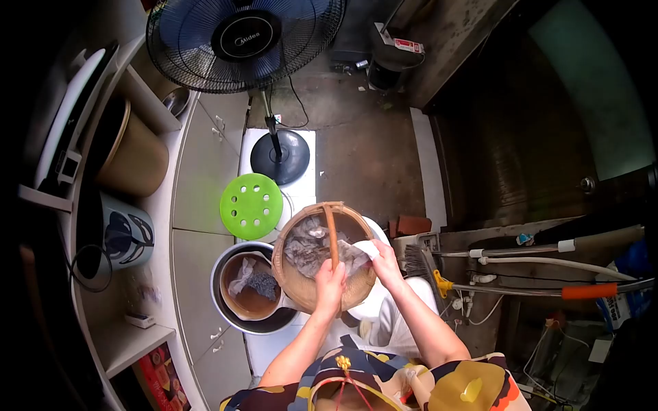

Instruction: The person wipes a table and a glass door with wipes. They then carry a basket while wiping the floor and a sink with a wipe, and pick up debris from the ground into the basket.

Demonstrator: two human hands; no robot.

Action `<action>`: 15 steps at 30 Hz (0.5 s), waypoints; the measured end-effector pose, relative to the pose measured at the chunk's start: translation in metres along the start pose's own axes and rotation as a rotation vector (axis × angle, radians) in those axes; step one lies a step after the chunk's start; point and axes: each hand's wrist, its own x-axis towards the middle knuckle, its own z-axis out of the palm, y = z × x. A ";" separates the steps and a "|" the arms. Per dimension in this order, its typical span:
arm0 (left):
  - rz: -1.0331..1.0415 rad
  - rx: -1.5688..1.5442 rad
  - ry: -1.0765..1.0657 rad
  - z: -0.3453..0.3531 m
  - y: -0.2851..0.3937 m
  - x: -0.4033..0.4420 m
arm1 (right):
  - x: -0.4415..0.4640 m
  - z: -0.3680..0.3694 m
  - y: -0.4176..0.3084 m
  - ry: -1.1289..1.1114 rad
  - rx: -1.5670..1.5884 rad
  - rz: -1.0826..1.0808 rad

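Observation:
A round tan woven basket (291, 281) is tilted in front of me, with crumpled greyish, thin sheet-like material (305, 250) inside. My left hand (332, 279) is wrapped round the basket's brown arched handle (332, 229). At the basket's right side, my right hand (386, 266) pinches a piece of white cloth or tissue (366, 248) over the rim. Whether this white piece joins the grey material, I cannot tell. To the left stands a dark round pot (221, 301). Inside it sits a brown-lined container (257, 308) holding a pale scrap and a dark grey clump.
A green round top with holes (251, 205) lies beyond the pot. The black base (279, 157) of a standing fan (245, 38) is farther off. Cabinets (205, 164) line the left. Mop handles (521, 251) and a brush (417, 259) are at right.

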 end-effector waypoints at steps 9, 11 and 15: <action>0.124 0.150 -0.009 0.003 0.038 0.035 | 0.025 0.015 -0.036 -0.061 0.331 0.163; 0.199 0.200 -0.009 0.004 0.045 0.039 | 0.036 0.015 -0.046 -0.143 0.339 0.281; 0.251 0.194 0.005 0.006 0.029 0.071 | 0.057 0.011 -0.059 -0.339 0.457 0.432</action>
